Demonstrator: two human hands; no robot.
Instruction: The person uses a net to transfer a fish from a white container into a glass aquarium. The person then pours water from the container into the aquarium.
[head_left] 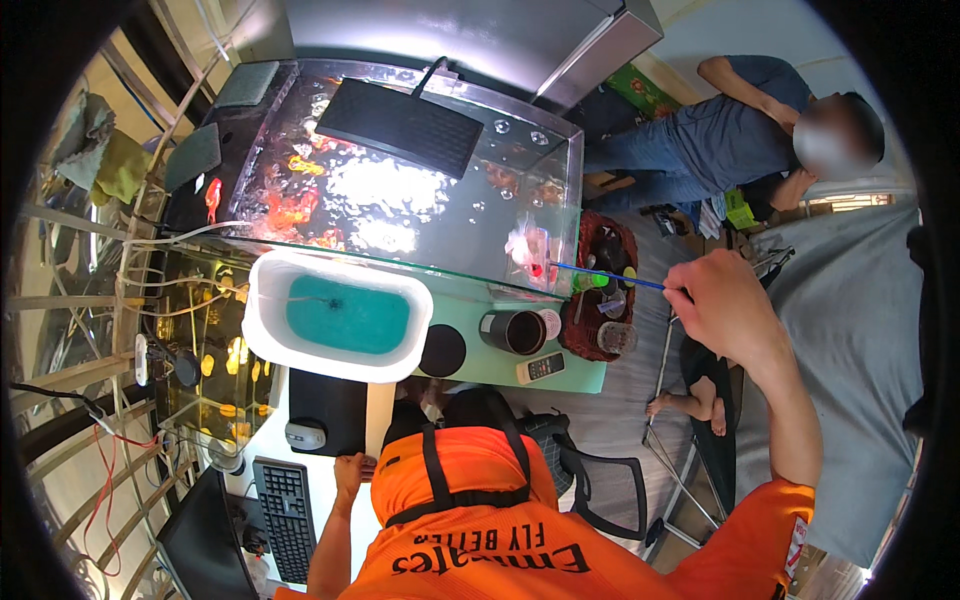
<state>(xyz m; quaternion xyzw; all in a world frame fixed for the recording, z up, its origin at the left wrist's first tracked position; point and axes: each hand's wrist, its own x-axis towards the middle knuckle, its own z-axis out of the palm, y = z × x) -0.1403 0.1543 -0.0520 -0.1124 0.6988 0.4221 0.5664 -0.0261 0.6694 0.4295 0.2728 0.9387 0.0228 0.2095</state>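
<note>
Right grip: While the right hand (725,305) pinches a blue rod (630,279), a strip of grey sheet (652,312) parts it from the red basket (629,256) on its left.
Blue rod: runs leftward from the right grip, above the basket, to the near right corner of the aquarium (577,190).
Left grip: the left hand (350,474) meets the white worktop's (322,478) edge; whether it pinches anything cannot be told.
White tub: beyond the left hand, along the aquarium's near edge.
</note>
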